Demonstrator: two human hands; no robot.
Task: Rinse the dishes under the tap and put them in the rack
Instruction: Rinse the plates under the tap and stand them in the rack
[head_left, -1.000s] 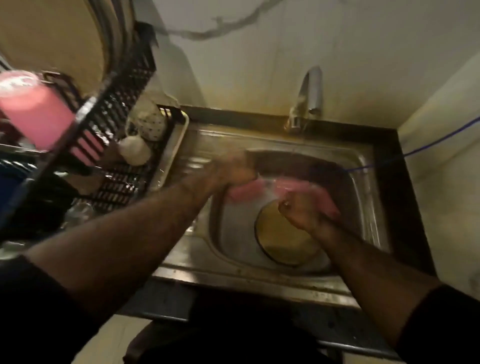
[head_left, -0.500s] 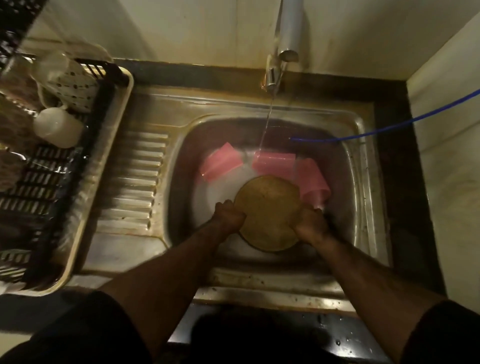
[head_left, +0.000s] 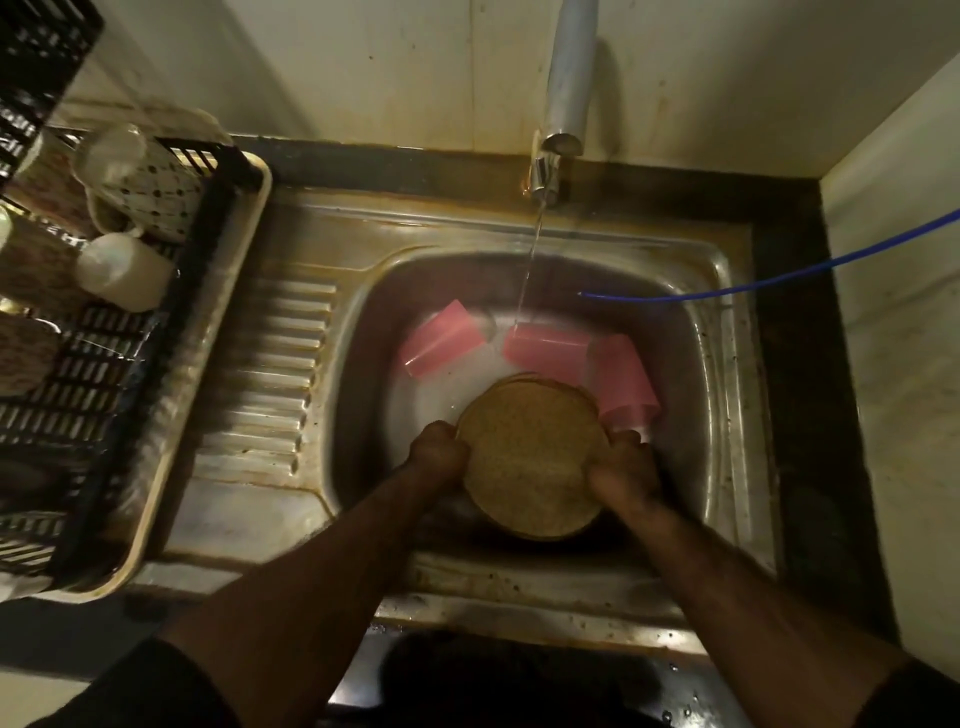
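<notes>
Plates (head_left: 532, 462), brown, stacked, held in the near part of the sink (head_left: 727, 415). Left hand (head_left: 441, 457) grips the stack's left edge, right hand (head_left: 623, 470) grips its right edge, fingers curled round the rim. Tap (head_left: 545, 179) runs a thin stream falling beyond the plates, onto the middle pink cup (head_left: 545, 351). Three pink cups lie on their sides in the basin, far of the plates. Black rack (head_left: 119, 364) on the left holds white cups (head_left: 122, 270). Blue hose (head_left: 779, 278) comes in from the right.
</notes>
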